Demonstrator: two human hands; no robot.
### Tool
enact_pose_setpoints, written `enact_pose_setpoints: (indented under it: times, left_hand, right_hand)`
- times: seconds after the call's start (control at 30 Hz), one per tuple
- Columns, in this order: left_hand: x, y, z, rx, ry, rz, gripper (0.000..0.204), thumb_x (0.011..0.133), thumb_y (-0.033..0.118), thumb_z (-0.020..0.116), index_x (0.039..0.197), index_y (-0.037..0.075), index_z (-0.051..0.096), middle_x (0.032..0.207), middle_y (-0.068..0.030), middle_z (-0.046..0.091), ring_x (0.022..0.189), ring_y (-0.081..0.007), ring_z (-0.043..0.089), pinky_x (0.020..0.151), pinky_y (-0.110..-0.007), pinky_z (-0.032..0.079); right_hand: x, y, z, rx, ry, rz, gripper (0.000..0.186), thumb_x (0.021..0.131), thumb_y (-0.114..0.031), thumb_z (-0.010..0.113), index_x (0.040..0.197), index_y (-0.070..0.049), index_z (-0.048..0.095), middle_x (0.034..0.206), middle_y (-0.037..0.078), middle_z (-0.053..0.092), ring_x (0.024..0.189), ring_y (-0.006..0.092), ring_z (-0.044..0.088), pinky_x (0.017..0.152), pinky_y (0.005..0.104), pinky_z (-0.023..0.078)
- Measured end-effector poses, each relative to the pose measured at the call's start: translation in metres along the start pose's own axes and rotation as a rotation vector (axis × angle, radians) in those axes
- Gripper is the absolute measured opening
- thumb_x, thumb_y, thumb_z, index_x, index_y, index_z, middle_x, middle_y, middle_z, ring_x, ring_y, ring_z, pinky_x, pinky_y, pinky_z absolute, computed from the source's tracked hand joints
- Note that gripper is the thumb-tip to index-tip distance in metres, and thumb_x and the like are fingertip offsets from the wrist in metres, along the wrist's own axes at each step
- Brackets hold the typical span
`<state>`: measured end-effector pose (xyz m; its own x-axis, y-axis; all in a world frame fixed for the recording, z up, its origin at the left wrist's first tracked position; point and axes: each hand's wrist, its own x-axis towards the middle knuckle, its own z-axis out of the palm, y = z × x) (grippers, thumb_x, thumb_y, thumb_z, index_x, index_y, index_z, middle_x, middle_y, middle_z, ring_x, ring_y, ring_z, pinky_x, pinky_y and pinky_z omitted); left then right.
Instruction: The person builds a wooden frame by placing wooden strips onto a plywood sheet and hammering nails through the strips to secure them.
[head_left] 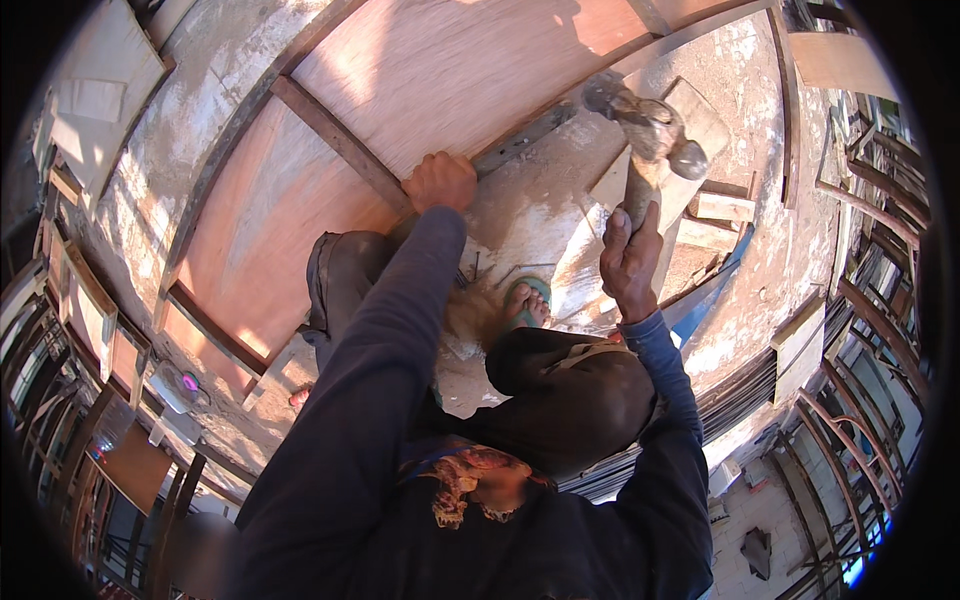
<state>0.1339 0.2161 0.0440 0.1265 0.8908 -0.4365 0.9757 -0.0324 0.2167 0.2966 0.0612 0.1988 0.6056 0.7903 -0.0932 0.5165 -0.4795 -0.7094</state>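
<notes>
Hammer [648,135] up in the air, raised above the work, head at upper centre-right, handle running down into right hand [630,262]. Right-hand fingers wrapped fully round the handle, thumb pointing up along it, wrist cocked back; blue sleeve comes up from lower right, elbow bent. Hammer head is blurred (metal, dusty, exact type hard to tell).

Left hand [440,182] reaches forward on a straight arm, dark sleeve running from bottom centre. Fingers curled down in a loose fist, knuckles up, pressing on the near edge of the plywood sheet [430,70] where a wooden batten [340,140] meets it. Whether it pinches a nail cannot be told, fingers hide it.

Person squats, knees up, sandalled foot [527,300] on the concrete slab [530,215] just below the hands. Hammer and left hand well apart, open air between them.

Plywood sheet fills upper left, framed by battens; its near edge runs diagonally past the left hand. Loose wood offcuts [720,210] lie right of the hammer handle, near the right hand. Slab edge drops off at right, scaffold poles [870,330] beyond it (little room that side). Free slab between foot and plywood edge.
</notes>
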Motion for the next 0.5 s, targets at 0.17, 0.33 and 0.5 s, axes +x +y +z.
enact_pose_setpoints:
  times: [0.17, 0.33, 0.5]
  left_hand:
    - [0.002, 0.005, -0.002, -0.045, 0.088, 0.049, 0.038, 0.090, 0.032, 0.045, 0.083, 0.006, 0.071, 0.094, -0.0153, 0.070, 0.090, -0.0331, 0.067, 0.082, -0.050, 0.046]
    - [-0.001, -0.012, -0.008, -0.038, 0.048, 0.002, 0.038, 0.091, 0.030, 0.045, 0.082, 0.003, 0.071, 0.091, -0.0182, 0.070, 0.088, -0.0358, 0.067, 0.082, -0.048, 0.049]
    - [0.000, -0.001, 0.003, -0.078, 0.029, 0.041, 0.035, 0.088, 0.033, 0.048, 0.080, 0.008, 0.071, 0.092, -0.0141, 0.069, 0.089, -0.0305, 0.067, 0.077, -0.047, 0.048]
  right_hand:
    - [0.008, 0.000, -0.021, -0.213, -0.156, 0.134, 0.029, 0.101, -0.031, 0.048, 0.101, -0.002, 0.047, 0.062, 0.025, 0.055, 0.059, 0.0482, 0.057, 0.051, 0.0502, 0.042]
    - [0.020, -0.061, -0.039, 0.259, 0.133, -0.093, 0.038, 0.101, -0.036, 0.047, 0.100, 0.002, 0.046, 0.062, 0.004, 0.052, 0.055, 0.0074, 0.049, 0.048, 0.0253, 0.038]
    - [-0.005, 0.013, 0.009, -0.279, -0.227, 0.087, 0.025, 0.097, -0.023, 0.056, 0.098, -0.001, 0.045, 0.065, 0.028, 0.056, 0.065, 0.0503, 0.058, 0.053, 0.0521, 0.042]
